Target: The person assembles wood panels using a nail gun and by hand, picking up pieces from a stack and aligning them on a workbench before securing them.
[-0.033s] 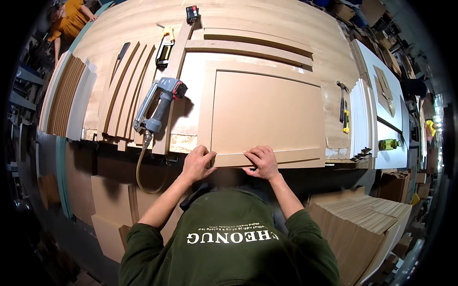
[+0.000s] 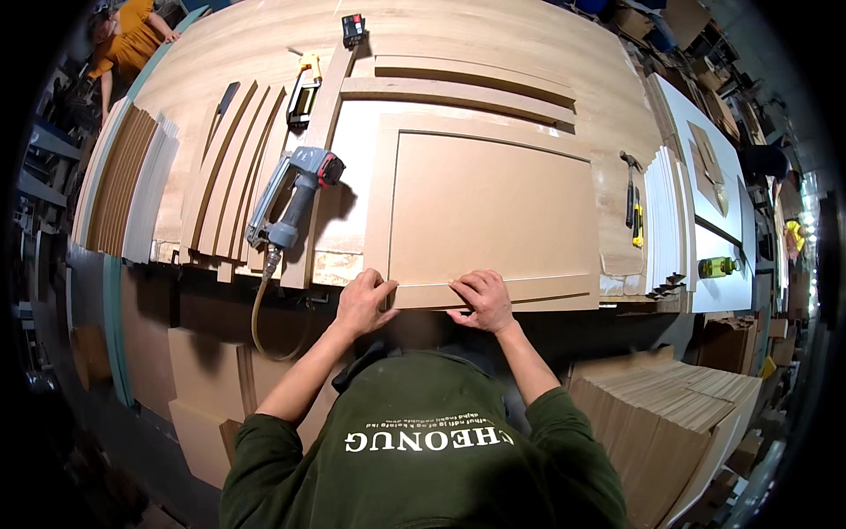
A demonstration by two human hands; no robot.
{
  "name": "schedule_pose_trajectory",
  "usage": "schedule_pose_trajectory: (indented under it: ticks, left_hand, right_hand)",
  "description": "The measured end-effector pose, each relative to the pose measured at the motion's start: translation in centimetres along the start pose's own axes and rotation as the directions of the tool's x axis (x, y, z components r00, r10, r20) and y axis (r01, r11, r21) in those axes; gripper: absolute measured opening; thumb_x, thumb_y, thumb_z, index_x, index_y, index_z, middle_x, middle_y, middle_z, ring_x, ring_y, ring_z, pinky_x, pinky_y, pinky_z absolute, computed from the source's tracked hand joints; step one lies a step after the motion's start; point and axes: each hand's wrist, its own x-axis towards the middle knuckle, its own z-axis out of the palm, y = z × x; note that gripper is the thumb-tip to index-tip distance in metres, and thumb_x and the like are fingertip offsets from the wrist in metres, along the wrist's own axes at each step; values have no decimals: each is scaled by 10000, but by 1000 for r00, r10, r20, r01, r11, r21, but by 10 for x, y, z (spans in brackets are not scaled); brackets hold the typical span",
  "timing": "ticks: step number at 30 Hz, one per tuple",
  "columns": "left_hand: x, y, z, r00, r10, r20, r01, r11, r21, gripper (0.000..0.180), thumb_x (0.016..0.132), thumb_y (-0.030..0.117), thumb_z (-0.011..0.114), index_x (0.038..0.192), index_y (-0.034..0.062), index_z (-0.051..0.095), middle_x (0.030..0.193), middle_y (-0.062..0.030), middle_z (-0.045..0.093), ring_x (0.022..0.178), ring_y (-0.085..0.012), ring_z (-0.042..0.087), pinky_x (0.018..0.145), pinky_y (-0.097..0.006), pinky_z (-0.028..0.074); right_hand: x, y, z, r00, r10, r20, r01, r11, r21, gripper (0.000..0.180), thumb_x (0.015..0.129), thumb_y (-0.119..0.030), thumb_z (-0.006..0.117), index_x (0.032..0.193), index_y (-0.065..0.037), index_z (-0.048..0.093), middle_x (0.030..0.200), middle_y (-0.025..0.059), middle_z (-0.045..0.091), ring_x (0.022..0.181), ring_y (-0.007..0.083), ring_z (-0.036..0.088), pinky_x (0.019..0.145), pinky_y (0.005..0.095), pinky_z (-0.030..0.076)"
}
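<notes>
A flat brown fibreboard panel (image 2: 493,207) lies at the table's near edge, with strips along its borders like a frame. A thin dark gap shows along the inner edge of the far and left strips. My left hand (image 2: 363,301) is closed on the panel's near left corner, thumb and fingers at the end of the near strip (image 2: 538,289). Farther right along that same strip, my right hand (image 2: 485,301) pinches it at the front edge. The fingertips' undersides are hidden.
Left of the panel lies a grey nail gun (image 2: 298,194) with a hose hanging off the edge. Beyond it sits a yellow-and-black tool (image 2: 304,93). A hammer (image 2: 630,189) and yellow cutter (image 2: 638,220) lie right. Loose strips (image 2: 458,91) lie behind. A person (image 2: 132,40) stands far left.
</notes>
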Motion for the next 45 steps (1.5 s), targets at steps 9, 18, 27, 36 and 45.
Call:
schedule_pose_trajectory:
  ticks: [9, 18, 27, 36, 45]
  left_hand:
    - [53, -14, 1, 998, -33, -61, 33, 999, -3, 525, 617, 239, 842, 1103, 166, 657, 947, -93, 520, 894, -280, 566, 754, -403, 501]
    - [56, -8, -3, 1000, -3, -7, 3, 999, 37, 511, 660, 301, 819, 1114, 162, 632, 958, -110, 519, 918, -295, 551, 750, -405, 498]
    - [54, -13, -8, 1000, 0, 32, -1, 999, 33, 468, 673, 204, 789, 1112, 162, 634, 962, -102, 526, 882, -285, 582, 723, -400, 520]
    - [55, -11, -3, 1000, -10, 0, 10, 1000, 20, 467, 660, 183, 793, 1098, 166, 632, 953, -102, 520, 881, -291, 576, 731, -397, 507]
    - [56, -15, 0, 1000, -19, 3, 19, 1000, -21, 484, 645, 186, 820, 1091, 152, 634, 958, -115, 516, 878, -314, 569, 757, -421, 497]
  right_hand:
    - [34, 35, -7, 999, 13, -53, -14, 1000, -7, 514, 625, -340, 768, 1086, -136, 665, 1036, 42, 628, 1020, 242, 584, 925, 412, 443]
    - [28, 31, -6, 993, 114, -18, -113, 993, 34, 516, 629, -290, 777, 1105, -141, 644, 1079, 58, 609, 1038, 259, 569, 908, 403, 450]
    - [28, 3, 5, 972, 217, -90, -214, 976, 42, 469, 621, -255, 793, 1061, -167, 655, 1026, 18, 607, 989, 232, 574, 844, 382, 446]
    - [41, 6, 21, 980, 197, -36, -193, 977, 86, 465, 603, -286, 808, 1017, -153, 643, 997, 19, 595, 960, 239, 556, 824, 403, 428]
    - [51, 2, 29, 985, 165, -60, -157, 980, 119, 455, 574, -262, 802, 954, -105, 609, 1070, 58, 579, 1132, 267, 536, 981, 444, 394]
